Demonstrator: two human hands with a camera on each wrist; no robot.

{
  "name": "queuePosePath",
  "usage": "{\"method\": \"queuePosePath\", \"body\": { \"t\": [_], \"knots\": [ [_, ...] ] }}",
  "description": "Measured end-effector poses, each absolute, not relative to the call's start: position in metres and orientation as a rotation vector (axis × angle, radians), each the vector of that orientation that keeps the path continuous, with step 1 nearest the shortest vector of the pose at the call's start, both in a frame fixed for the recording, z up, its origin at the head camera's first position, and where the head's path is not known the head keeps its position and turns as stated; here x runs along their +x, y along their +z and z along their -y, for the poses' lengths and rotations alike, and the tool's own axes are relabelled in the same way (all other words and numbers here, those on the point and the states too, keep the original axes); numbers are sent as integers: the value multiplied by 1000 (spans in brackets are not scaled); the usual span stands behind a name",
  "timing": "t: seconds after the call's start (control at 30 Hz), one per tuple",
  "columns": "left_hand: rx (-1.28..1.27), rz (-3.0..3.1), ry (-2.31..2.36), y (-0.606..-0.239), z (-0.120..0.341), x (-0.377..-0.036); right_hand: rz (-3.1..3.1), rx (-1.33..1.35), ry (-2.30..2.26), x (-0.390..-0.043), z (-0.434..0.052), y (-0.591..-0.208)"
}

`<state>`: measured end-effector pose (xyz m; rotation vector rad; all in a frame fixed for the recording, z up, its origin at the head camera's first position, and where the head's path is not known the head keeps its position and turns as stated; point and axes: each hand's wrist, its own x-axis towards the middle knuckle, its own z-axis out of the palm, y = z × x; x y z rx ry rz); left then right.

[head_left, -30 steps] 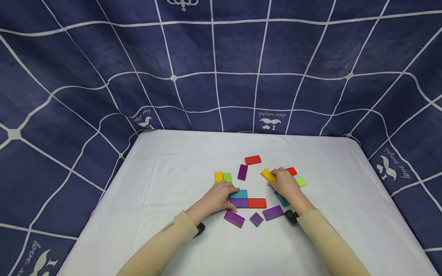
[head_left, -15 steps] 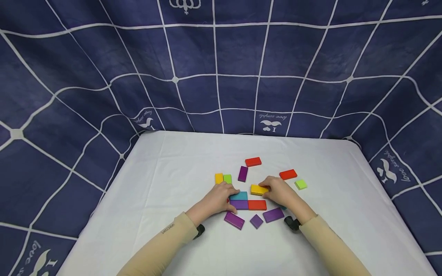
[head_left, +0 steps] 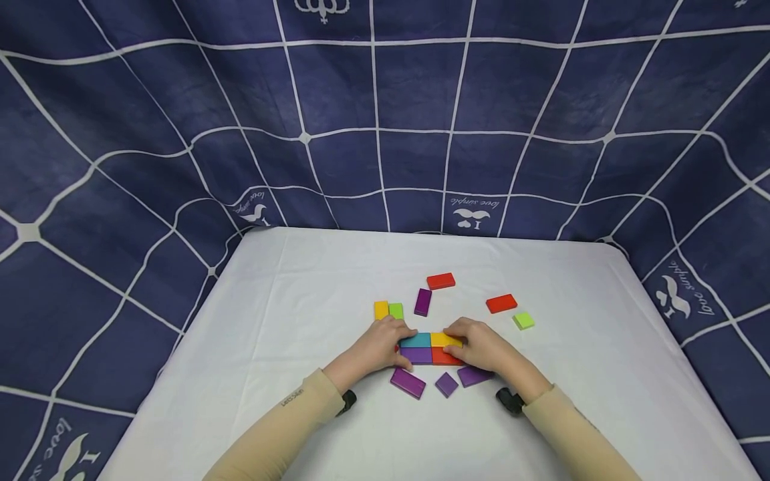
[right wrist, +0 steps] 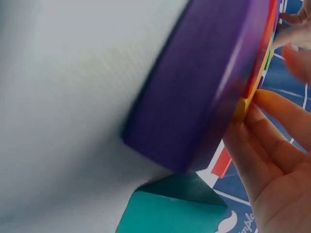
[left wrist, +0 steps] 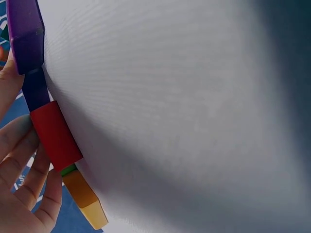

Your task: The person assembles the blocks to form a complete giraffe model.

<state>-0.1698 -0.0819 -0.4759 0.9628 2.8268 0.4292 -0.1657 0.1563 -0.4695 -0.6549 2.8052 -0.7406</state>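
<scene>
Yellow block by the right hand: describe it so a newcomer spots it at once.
On the white table, find the tight two-by-two patch of blocks between the left hand and right hand. The yellow block is its far right piece, beside the teal block and above the red block. It is the patch's only yellow.

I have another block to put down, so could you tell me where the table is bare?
Bare cloth runs along the table's left side, its far edge behind the red block, and right of the green square. Around both hands it is crowded.
</scene>
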Motion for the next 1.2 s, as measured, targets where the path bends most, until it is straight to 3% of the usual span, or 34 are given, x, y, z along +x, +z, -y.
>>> {"method": "queuePosePath", "body": {
  "t": [0.3,1.2],
  "knots": [
    [951,-2819,433,-477,82,-170,-2766,-575,-661,-158,-154,-472],
    [930,-2798,425,-475,81,-172,-2840,-702,-610,-158,-159,-479]
  ]
}}
